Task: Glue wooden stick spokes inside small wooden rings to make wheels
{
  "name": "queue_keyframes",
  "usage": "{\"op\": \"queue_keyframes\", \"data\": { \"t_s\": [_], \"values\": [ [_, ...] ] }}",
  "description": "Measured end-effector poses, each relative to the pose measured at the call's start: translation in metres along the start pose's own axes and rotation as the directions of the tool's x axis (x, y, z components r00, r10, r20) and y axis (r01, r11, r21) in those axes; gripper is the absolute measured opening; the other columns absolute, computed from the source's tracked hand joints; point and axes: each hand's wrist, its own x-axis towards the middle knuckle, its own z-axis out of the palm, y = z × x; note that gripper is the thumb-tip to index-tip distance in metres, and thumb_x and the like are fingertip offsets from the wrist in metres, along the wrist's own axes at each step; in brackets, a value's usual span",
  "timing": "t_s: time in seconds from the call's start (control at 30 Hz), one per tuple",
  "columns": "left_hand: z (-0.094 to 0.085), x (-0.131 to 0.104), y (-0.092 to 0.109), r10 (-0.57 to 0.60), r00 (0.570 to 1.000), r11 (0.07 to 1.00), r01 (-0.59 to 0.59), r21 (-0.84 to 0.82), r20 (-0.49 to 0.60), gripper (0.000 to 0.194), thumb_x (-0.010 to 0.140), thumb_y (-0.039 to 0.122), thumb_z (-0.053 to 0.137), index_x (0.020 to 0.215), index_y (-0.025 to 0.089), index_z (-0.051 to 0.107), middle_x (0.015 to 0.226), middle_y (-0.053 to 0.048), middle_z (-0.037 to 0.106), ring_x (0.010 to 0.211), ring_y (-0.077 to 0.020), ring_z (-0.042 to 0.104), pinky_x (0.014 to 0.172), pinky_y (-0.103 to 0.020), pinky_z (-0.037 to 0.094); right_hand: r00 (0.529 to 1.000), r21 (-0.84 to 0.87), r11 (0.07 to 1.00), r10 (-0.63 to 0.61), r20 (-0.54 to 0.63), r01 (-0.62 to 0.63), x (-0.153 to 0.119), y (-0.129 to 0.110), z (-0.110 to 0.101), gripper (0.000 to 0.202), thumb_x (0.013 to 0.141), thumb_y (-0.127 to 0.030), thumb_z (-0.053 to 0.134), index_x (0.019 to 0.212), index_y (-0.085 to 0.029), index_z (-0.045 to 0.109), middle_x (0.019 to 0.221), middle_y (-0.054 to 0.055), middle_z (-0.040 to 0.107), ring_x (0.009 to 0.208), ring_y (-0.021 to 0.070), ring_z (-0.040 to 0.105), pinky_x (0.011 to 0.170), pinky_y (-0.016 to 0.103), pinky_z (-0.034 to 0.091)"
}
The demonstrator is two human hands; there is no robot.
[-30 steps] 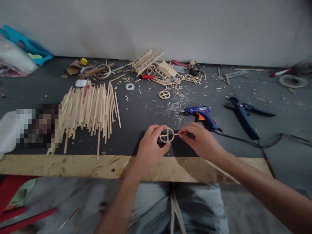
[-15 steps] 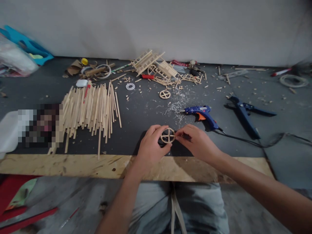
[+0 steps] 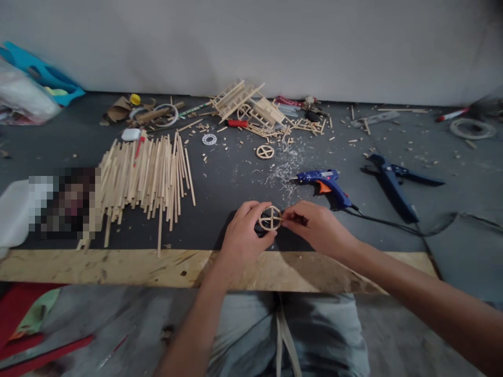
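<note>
Near the table's front edge, my left hand (image 3: 245, 228) grips a small wooden spoked wheel (image 3: 271, 219) by its left side, thumb below and fingers above. My right hand (image 3: 310, 224) is closed at the wheel's right rim, its thumb and fingertips pinched together there. Whether those fingertips hold the rim itself or a small piece against it, I cannot make out. A second wooden wheel (image 3: 265, 152) lies flat farther back. To the right of my hands rests a blue glue gun (image 3: 324, 183) with an orange trigger and a small red light.
Many thin wooden sticks (image 3: 145, 178) lie piled at left. Wooden cart models (image 3: 251, 107) stand at the back among offcuts. A dark blue cutter (image 3: 393, 183) lies right, with the glue gun's cord (image 3: 396, 226) running below it. A white ring (image 3: 209, 139) lies mid-table.
Both hands stay almost still around the wheel. The whole view has shifted very slightly; nothing else has visibly moved.
</note>
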Motion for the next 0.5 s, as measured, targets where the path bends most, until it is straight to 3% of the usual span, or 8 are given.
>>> {"op": "queue_keyframes", "data": {
  "t_s": [0.5],
  "values": [
    [-0.0004, 0.0006, 0.0012, -0.012, 1.000, 1.000, 0.012, -0.005, 0.005, 0.051, 0.073, 0.019, 0.062, 0.121, 0.027, 0.049, 0.118, -0.006, 0.050, 0.110, -0.0220, 0.051, 0.094, -0.040, 0.043, 0.999, -0.029, 0.999, -0.035, -0.004, 0.035, 0.0006, 0.0000, -0.0010, 0.012, 0.083, -0.020, 0.054, 0.086, -0.020, 0.066, 0.076, 0.002, 0.058, 0.068, 0.0124, 0.054, 0.064, 0.024, 0.042]
  ]
}}
